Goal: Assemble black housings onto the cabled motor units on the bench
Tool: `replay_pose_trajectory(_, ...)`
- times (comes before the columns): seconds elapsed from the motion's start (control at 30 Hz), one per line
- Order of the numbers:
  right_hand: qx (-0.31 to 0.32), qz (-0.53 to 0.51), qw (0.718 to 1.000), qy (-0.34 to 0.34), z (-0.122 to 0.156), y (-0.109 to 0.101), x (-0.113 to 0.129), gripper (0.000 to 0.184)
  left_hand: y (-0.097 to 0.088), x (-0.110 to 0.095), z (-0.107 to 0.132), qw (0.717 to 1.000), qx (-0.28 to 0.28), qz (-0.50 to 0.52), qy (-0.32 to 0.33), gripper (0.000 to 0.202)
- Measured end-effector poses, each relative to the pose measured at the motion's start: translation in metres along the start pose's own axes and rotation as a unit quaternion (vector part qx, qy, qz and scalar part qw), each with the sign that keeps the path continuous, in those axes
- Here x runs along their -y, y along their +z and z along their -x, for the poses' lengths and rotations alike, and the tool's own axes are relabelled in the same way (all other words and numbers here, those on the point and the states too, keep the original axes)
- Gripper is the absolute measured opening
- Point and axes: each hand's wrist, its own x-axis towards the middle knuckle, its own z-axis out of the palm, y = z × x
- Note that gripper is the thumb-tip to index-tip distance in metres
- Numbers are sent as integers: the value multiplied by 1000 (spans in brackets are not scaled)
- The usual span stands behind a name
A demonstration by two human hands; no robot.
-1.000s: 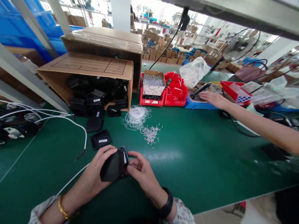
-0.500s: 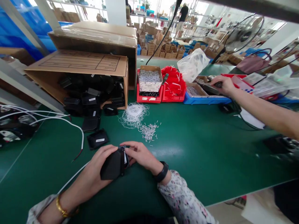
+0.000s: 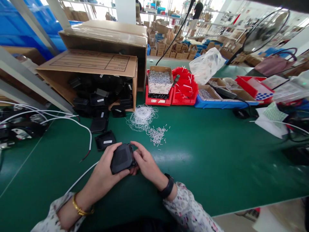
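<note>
Between my hands is a black plastic housing [image 3: 122, 158], its flat face turned up toward me. My left hand [image 3: 106, 170] is closed round its left side and near edge, with the thumb along the bottom. My right hand [image 3: 145, 164] grips the right edge, its fingertips partly hidden behind the housing. A white cable [image 3: 83, 175] runs from behind my left hand toward the lower left. Just beyond lies a black cover [image 3: 105, 140] with a white label, open side up. To the right of it is a scattered heap of small screws or pins [image 3: 157, 135].
A tipped cardboard box [image 3: 89, 62] holds several black housings. Beside it lies a tangle of thin white strands [image 3: 143, 116]. Red bins [image 3: 158, 101] and a blue tray [image 3: 217, 103] of small parts line the back. Wired parts [image 3: 21, 124] sit at far left.
The housing has turned so its flat face shows more, and both hands have shifted with it. Another person's arm at the right has left the view. The camera has swung slightly left.
</note>
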Motion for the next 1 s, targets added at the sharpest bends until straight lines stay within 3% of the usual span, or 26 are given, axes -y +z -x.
replay_pose_trajectory(0.3,87,-85,991,52,2,-14,4,56,-13,-3,-6,995,37,87,-44,63)
replay_pose_trajectory(0.5,63,16,998,7,3,-10,4,48,-22,-8,-8,988,50,130,-66,61)
replay_pose_trajectory(0.77,-55,100,992,-56,10,3,-8,38,-9,-9,-1,999,11,36,-24,63)
replay_pose_trajectory(1.0,13,12,1000,-26,12,-4,-2,51,-4,-9,0,1000,-7,-19,0,62)
